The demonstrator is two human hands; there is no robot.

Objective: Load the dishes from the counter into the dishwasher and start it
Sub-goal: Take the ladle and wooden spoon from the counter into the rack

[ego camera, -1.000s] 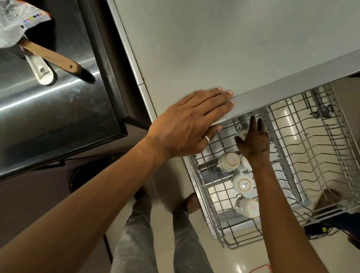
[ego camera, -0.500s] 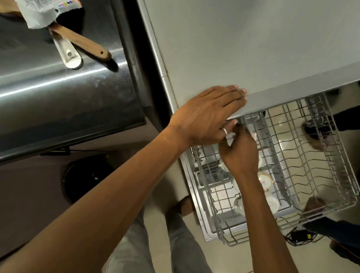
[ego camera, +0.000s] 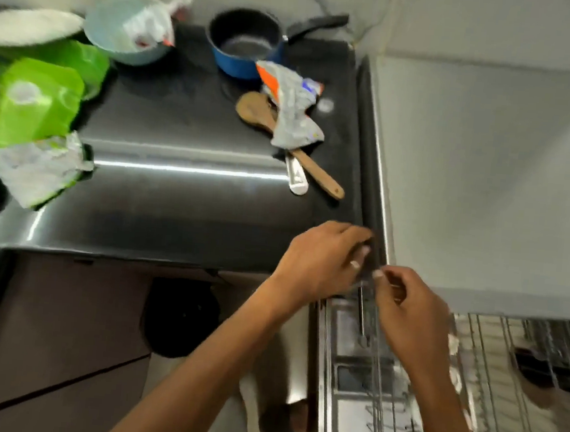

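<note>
My left hand (ego camera: 324, 257) hovers at the right edge of the dark steel counter (ego camera: 174, 199), fingers loosely bent, holding nothing. My right hand (ego camera: 410, 309) is just beside it, above the left end of the pulled-out dishwasher rack (ego camera: 522, 357), fingers loosely curled and empty. On the counter stand a blue saucepan (ego camera: 247, 45), a pale blue bowl (ego camera: 127, 29) with a packet in it, a white plate (ego camera: 28, 26), a wooden spoon (ego camera: 261, 112) and a white utensil (ego camera: 295, 177). My right arm hides most of the cups in the rack.
The dishwasher's grey top (ego camera: 486, 181) fills the right side above the rack. A crumpled packet (ego camera: 293, 109) lies over the wooden spoon. Green packets (ego camera: 35, 101) sit at the counter's left. A dark round bin (ego camera: 181, 317) stands on the floor below the counter.
My view has swung left onto the counter. My left hand lifted off the dishwasher's top, and my right hand came up out of the rack; both now hover by the counter's edge.
</note>
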